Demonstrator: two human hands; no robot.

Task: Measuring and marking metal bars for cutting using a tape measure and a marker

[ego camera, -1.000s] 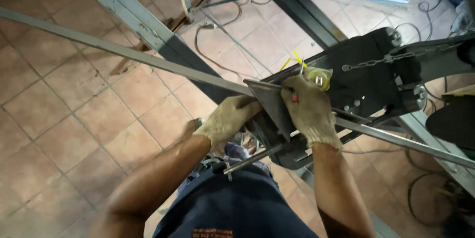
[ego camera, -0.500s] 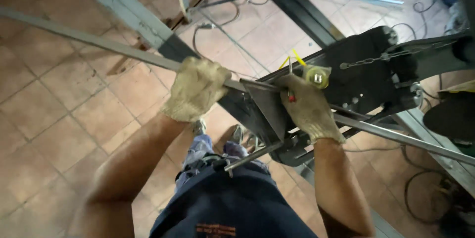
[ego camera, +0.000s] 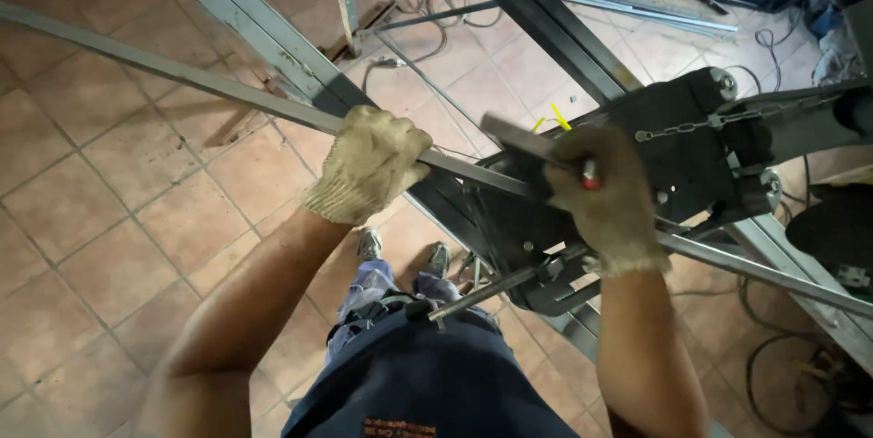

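We grip the long steel bar (ego camera: pixel 227 88) in our gloved left hand (ego camera: pixel 368 165) | right hand (ego camera: pixel 605 197) clamped around a red-tipped marker (ego camera: pixel 589 174) at the black machine (ego camera: pixel 691 156) | bar seated across it, apparently mid-job

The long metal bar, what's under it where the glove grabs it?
Under the long metal bar by the left hand lie tan floor tiles and a dark steel beam. The glove hides the bar there.

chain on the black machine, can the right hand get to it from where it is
Probably yes. The right hand grips a flat metal piece just left of the black machine, and the chain runs exposed along its top with nothing covering it. The hand would have to let go first.
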